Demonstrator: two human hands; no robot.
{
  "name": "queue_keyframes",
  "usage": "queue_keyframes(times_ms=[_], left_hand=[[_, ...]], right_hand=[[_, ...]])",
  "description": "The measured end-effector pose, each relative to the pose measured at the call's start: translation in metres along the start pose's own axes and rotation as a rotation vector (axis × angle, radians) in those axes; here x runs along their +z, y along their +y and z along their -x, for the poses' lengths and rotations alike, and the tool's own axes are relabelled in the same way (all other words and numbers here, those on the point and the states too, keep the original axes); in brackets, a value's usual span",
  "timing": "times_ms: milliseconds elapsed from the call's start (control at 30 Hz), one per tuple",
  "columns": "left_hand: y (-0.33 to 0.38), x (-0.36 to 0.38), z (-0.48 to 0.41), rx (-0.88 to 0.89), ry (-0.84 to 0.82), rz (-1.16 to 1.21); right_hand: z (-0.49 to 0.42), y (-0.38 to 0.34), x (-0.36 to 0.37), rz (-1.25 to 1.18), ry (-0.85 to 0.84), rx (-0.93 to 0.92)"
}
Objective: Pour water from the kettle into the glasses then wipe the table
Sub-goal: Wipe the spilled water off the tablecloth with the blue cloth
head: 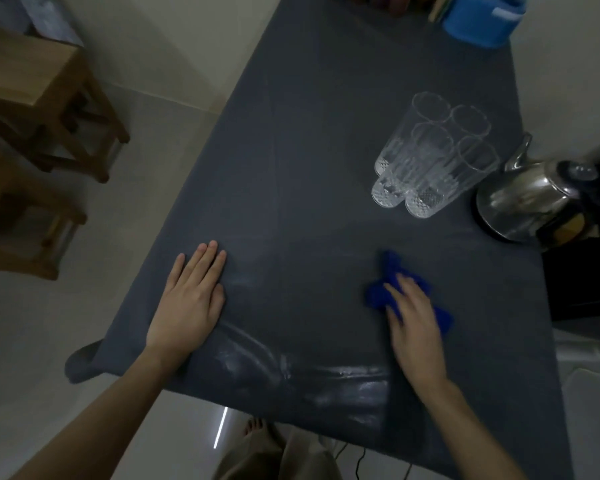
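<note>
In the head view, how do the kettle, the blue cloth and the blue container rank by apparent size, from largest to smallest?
1. Kettle.
2 and 3. Blue cloth and blue container: unsure. The right hand covers part of the cloth, and the frame edge crops the farther container.

We find no writing, label, brand, number or sign that we can read anywhere in this view. The blue container (480,19) at the far end of the tabletop (309,133) shows a pale patch, but we cannot make out any letters there.
</note>
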State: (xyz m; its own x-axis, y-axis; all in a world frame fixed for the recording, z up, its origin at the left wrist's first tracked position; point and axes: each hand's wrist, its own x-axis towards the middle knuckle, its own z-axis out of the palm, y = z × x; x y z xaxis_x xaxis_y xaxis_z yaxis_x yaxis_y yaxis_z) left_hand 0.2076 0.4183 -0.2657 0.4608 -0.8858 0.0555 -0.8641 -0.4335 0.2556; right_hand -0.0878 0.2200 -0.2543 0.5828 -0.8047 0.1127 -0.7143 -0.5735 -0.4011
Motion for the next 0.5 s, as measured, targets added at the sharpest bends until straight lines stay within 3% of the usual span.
queue_keyframes(times_ms=[167,267,400,500], left_hand=[[-0.002,0.000,0.001,-0.001,-0.011,0.003],[-0.002,0.001,0.001,-0.004,-0.019,0.017],[-0.002,0.001,0.001,-0.008,-0.027,0.013],[-0.003,0.001,0.001,-0.007,-0.026,0.012]], right_hand=[[0.034,-0.122,0.045,0.080,-0.290,-0.383],[0.059,-0.158,0.060,0.078,-0.368,-0.550],[0.091,-0.115,0.043,0.080,-0.420,-0.728],[0.103,-0.041,0.012,0.143,-0.329,-0.735]])
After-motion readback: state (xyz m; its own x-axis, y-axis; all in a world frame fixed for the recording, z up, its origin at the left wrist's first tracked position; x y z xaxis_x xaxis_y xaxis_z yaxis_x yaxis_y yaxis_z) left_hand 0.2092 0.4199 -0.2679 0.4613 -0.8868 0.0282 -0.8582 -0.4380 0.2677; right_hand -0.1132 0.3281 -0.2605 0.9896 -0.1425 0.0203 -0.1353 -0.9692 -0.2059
